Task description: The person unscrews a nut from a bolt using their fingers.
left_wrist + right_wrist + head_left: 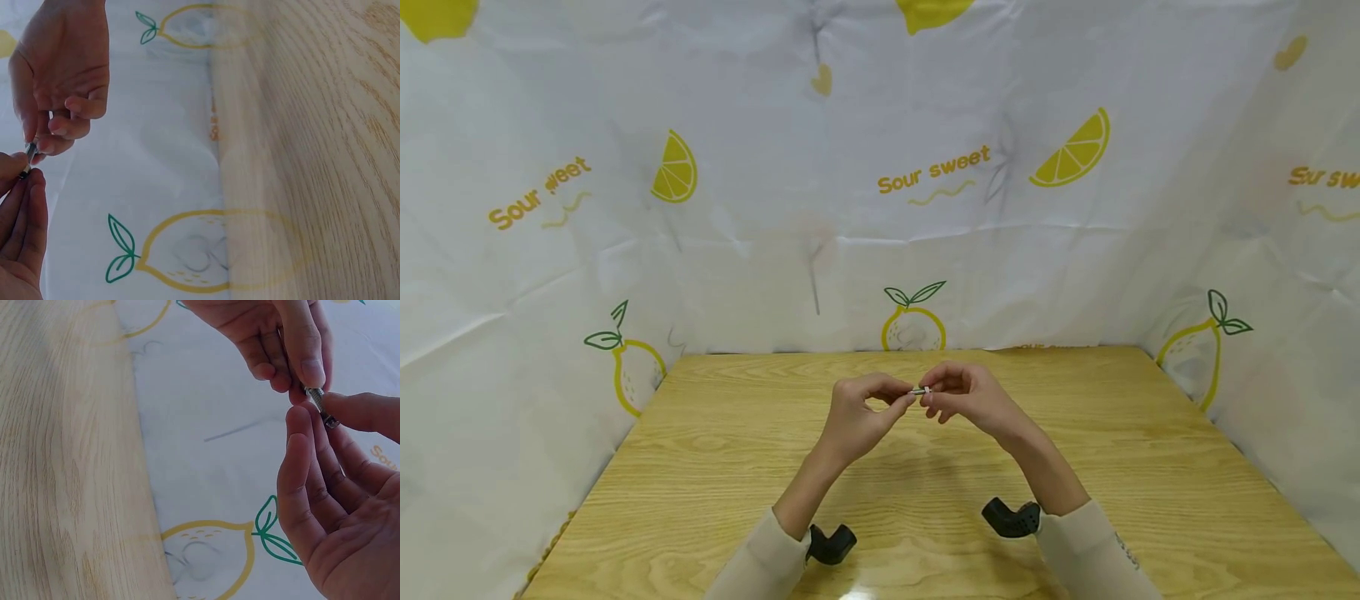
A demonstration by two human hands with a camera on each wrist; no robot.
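Between the fingertips of both hands is a small metal bolt (pixel 919 391), held above the table. The right wrist view shows the thread of this bolt (pixel 318 400) and a rounded end beside the right hand. My left hand (pixel 859 414) pinches one end with thumb and fingers. At the other end, my right hand (pixel 979 402) pinches it between thumb and forefinger, its other fingers bent. Fingertips cover both ends in part, so I cannot tell whether a nut sits on the thread. The left wrist view shows a dark end at the left hand (pixel 22 231).
A wood-grain table (pixel 715 467) lies beneath the hands. White cloth (pixel 760 283) printed with lemons and lettering hangs behind it and along both sides. Black curved devices (pixel 832 544) sit at both sleeve cuffs, above the tabletop.
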